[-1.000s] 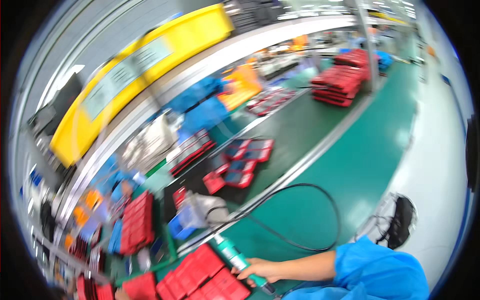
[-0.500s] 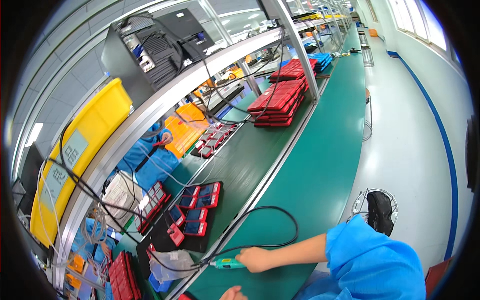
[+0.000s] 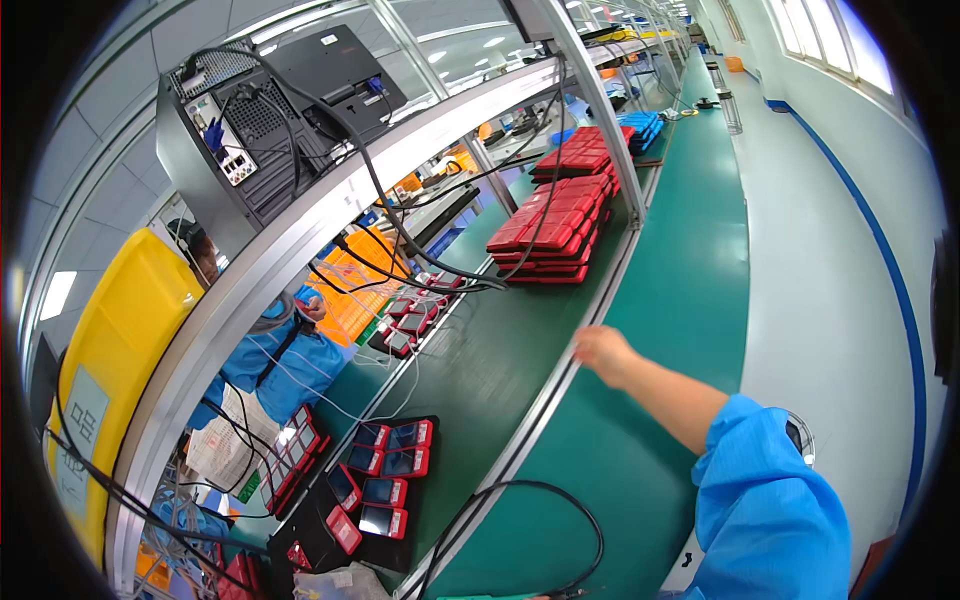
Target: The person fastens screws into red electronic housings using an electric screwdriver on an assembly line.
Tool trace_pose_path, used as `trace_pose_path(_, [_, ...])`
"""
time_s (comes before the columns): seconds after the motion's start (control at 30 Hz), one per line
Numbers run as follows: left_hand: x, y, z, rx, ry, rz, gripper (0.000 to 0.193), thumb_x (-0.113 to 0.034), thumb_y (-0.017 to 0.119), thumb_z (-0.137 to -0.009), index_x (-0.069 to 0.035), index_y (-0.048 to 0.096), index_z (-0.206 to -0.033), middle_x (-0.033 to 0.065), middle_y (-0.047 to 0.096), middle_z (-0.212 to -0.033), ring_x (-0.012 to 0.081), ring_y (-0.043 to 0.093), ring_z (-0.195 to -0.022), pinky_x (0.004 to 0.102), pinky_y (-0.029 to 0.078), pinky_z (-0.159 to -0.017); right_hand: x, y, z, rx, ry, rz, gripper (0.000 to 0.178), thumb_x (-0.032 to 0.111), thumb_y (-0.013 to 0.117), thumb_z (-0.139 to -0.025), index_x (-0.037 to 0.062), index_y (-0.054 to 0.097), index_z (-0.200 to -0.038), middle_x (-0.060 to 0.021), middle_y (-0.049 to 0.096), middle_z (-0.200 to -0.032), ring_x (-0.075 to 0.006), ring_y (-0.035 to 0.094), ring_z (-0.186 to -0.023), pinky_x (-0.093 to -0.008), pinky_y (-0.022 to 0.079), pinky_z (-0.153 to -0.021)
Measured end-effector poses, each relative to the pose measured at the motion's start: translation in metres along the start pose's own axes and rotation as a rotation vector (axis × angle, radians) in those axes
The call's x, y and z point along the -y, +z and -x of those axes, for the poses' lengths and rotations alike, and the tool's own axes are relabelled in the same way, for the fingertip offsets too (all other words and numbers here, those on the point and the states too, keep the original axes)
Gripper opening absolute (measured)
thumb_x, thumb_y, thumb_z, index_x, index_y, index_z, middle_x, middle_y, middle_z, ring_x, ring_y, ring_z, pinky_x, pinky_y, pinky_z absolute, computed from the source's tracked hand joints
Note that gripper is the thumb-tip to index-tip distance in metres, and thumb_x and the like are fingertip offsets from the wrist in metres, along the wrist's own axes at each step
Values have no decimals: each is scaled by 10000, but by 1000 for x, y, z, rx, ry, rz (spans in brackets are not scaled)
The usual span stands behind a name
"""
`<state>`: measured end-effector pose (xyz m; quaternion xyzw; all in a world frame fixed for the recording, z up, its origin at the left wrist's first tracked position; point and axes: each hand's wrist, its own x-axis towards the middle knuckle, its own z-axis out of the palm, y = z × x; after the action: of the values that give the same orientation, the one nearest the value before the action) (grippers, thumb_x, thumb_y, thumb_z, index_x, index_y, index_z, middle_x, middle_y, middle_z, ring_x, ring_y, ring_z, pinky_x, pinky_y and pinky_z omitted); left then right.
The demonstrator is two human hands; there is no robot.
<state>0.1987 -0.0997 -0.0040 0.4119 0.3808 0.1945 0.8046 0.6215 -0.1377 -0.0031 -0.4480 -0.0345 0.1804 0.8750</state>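
Note:
My right hand (image 3: 603, 355) reaches forward over the metal rail at the edge of the green bench, its fingers loosely bent, somewhat blurred and with nothing visible in them. Beyond it stands a stack of red trays (image 3: 545, 225), apart from the hand. My left hand is out of view. At the bottom edge only a strip of the green hand tool (image 3: 490, 598) shows, with a black cable (image 3: 598, 535) looping over the bench. To the left, several red-framed devices with dark screens (image 3: 383, 492) lie on a black mat (image 3: 318, 530).
A metal post (image 3: 600, 120) rises beside the tray stack, with blue trays (image 3: 640, 130) behind. Black cables hang from the shelf (image 3: 230, 290), which carries a computer case (image 3: 250, 130) and a yellow bin (image 3: 120, 330). Across the bench a person in blue (image 3: 290, 360) works near an orange crate (image 3: 355, 290).
My right hand has let go of the green tool and moved forward toward the red trays. My left hand has left the view. The view has shifted, putting the tool at the bottom edge.

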Motion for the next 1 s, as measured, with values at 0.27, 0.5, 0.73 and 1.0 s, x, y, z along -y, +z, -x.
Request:
trace_pose_path(0.27, [35, -4, -36, 31, 363, -462, 196, -176, 480, -872, -28, 607, -856, -6, 466, -563, 44, 377, -482, 184, 302, -446, 12, -2, -160, -459, -17, -63, 301, 267, 559, -761, 88, 525, -1002, -76, 450, -989, -147, 398, -793, -274, 366, -685])
trace_pose_path(0.5, [121, -65, -79, 236, 127, -168, 307, -184, 354, -926, -9, 470, -1149, 116, 494, -1152, 162, 488, -965, 283, 379, -831, -7, -7, -234, -427, -206, 27, 212, 94, 564, -704, 4, 547, -896, -86, 530, -862, -176, 464, -707, -303, 390, -677])
trace_pose_path(0.73, [136, -52, -104, 284, 64, -173, 299, -185, 361, -923, -10, 477, -1135, 109, 489, -1116, 155, 480, -936, 277, 373, -808, 6, -1, -241, -499, -136, 237, 251, 73, 644, -651, -1, 539, -867, -104, 573, -838, -195, 555, -676, -269, 470, -523])
trace_pose_path(1.0, [141, -42, -119, 348, -4, -270, 290, -187, 369, -920, -11, 485, -1119, 100, 484, -1075, 147, 471, -902, 270, 367, -782, 23, -7, -213, -345, -149, 169, 329, 82, 654, -671, 48, 502, -960, -53, 556, -925, -166, 547, -770, -248, 484, -548])
